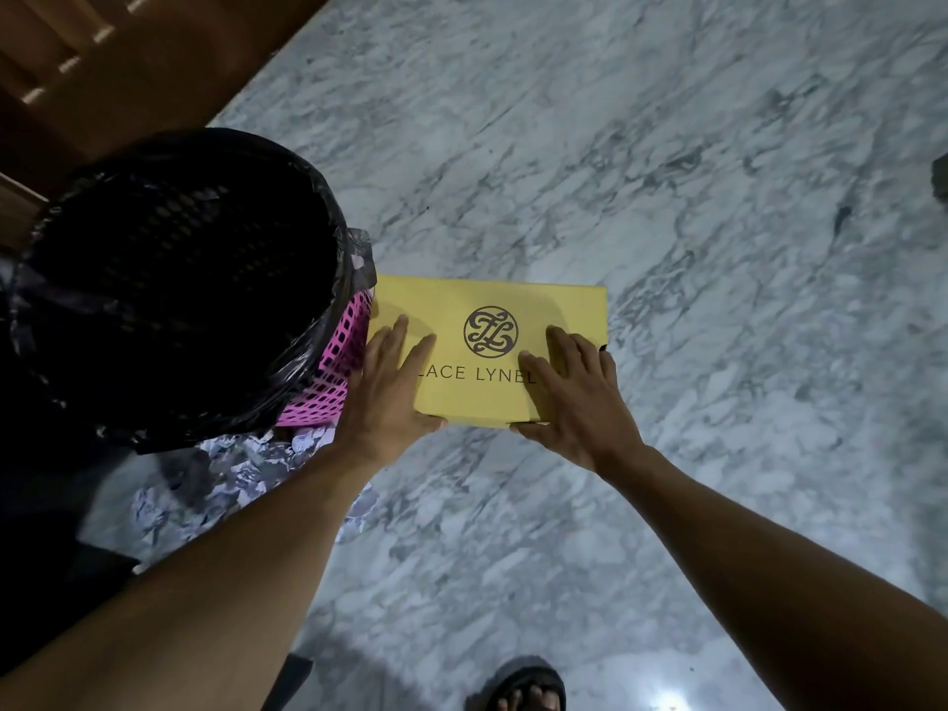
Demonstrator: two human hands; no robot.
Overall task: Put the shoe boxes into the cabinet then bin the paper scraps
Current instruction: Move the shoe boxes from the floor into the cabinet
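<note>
A yellow shoe box (492,305) with a dark round logo on its lid lies flat over the marble floor, right beside the bin. My left hand (387,387) grips its left end, fingers on the lid and thumb under the near edge. My right hand (574,397) holds the right end the same way. A pink lattice bin (333,361) lined with a black bag (169,279) stands at the left. Crumpled paper scraps (241,469) lie on the floor at the bin's foot, partly hidden by my left forearm.
Dark brown wooden furniture (102,69) fills the top left corner. Grey-veined marble floor (667,197) spreads to the right and ahead. My sandalled foot (523,685) shows at the bottom edge. A dark object (941,177) pokes in at the right edge.
</note>
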